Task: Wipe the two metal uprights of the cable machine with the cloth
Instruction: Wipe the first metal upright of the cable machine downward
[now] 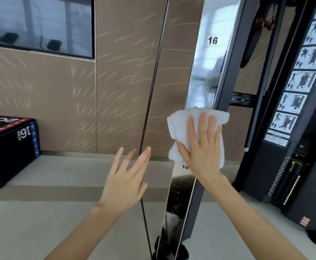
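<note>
Polished mirror-bright metal upright [207,72] runs from twelve to six o'clock, with the folded white terry cloth [179,126] on it at centre. Right hand [204,147], fingers spread flat, presses it there; left hand [125,177] hovers open at eight o'clock beside the thin black cable [153,81]. Loose cloth could slide off the narrow edge; room above looks free.

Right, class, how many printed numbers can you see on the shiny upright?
2: a 16 high on the upright, and another number just below the cloth, partly covered. Others may hide behind it.
</note>
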Available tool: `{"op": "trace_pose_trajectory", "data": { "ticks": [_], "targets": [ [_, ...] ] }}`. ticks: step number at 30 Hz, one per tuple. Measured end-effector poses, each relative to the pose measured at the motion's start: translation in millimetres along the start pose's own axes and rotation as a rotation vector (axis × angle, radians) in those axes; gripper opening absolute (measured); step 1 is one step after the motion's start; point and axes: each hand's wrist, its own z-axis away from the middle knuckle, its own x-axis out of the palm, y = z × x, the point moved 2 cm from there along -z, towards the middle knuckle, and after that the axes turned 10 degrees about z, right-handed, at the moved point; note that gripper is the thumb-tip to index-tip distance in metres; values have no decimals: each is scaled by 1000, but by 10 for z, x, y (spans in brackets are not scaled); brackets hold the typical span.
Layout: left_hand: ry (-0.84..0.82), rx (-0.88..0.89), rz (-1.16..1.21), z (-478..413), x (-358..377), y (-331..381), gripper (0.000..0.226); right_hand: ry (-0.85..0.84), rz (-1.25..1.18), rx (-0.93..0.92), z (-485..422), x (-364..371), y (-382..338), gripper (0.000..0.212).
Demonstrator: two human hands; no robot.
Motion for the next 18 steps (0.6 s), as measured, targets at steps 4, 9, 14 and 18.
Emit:
{"op": "trace_pose_trajectory", "data": {
  "ticks": [4,9,14,18],
  "targets": [
    [56,-36,46,44,117,27,59,-11,108,-123,178,98,-155,58],
    [-47,-66,47,204,475,147,78,-170,196,-393,1184,219,-360,50],
    [-19,-50,91,283,562,-14,68,-140,272,-518,715,51,-169,57],
    [35,25,83,349,537,-230,58,-84,293,-346,-165,-65,-125,50]
  ]
}}
